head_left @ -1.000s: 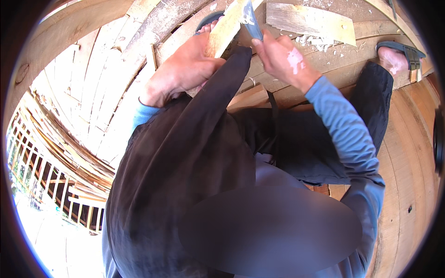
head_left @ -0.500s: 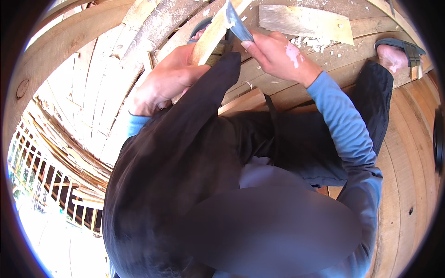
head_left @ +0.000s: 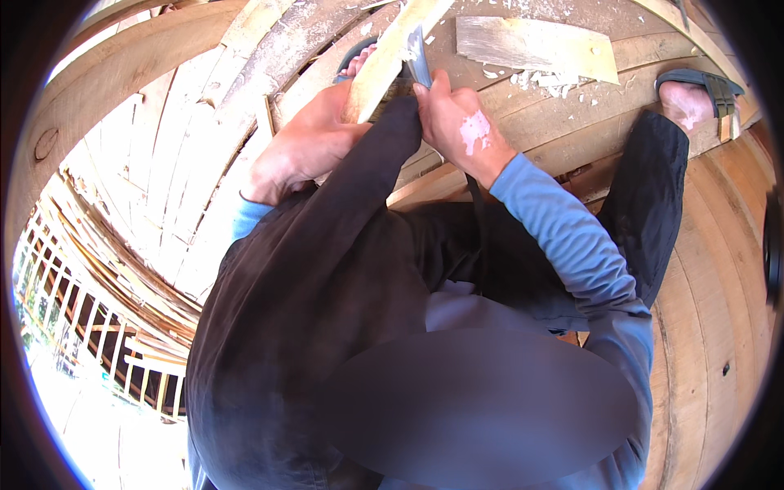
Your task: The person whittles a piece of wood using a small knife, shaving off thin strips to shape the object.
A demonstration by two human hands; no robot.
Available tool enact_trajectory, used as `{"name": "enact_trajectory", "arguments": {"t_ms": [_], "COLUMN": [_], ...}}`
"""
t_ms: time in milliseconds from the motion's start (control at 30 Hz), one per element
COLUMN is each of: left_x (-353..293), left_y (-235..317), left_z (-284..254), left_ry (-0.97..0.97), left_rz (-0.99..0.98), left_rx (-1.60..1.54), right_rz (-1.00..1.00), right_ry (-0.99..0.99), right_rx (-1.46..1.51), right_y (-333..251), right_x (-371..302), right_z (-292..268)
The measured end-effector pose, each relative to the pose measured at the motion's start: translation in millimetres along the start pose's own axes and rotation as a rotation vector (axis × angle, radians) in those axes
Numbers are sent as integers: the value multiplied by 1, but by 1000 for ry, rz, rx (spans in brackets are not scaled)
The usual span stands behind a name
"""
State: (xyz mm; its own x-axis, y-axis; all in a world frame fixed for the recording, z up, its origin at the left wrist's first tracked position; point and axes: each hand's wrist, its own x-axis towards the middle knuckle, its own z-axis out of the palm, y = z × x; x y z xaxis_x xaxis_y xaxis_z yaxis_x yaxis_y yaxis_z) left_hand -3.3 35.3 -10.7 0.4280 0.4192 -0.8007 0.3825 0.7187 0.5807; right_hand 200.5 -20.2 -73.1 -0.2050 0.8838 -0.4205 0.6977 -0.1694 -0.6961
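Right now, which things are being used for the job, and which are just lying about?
Being used:
- pale wood strip, in the left hand
- grey blade, in the right hand

Just lying about:
- short flat board
- wood shavings
- heap of thin strips

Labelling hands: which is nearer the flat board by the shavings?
Right: the right hand is below-left of the flat board; the left hand is farther left, holding a wood strip.

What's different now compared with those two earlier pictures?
The right hand has moved left and lower in the picture with the bladed tool, which now leans less leftward. Nothing was taken up or let go. The left hand still grips the wooden strip; the loose board stayed put.
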Motion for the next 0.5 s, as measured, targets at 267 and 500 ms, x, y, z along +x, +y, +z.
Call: {"name": "enact_trajectory", "arguments": {"t_ms": [267,500], "left_x": [-4,-4], "left_y": [-6,2], "left_z": [-3,-1], "left_ry": [67,-31], "left_rz": [172,160], "left_rx": [183,41], "right_rz": [-283,-140], "right_ry": [-76,-96], "right_rx": [-379,-174], "right_y": [5,10], "right_x": [10,13], "right_z": [-36,-24]}}
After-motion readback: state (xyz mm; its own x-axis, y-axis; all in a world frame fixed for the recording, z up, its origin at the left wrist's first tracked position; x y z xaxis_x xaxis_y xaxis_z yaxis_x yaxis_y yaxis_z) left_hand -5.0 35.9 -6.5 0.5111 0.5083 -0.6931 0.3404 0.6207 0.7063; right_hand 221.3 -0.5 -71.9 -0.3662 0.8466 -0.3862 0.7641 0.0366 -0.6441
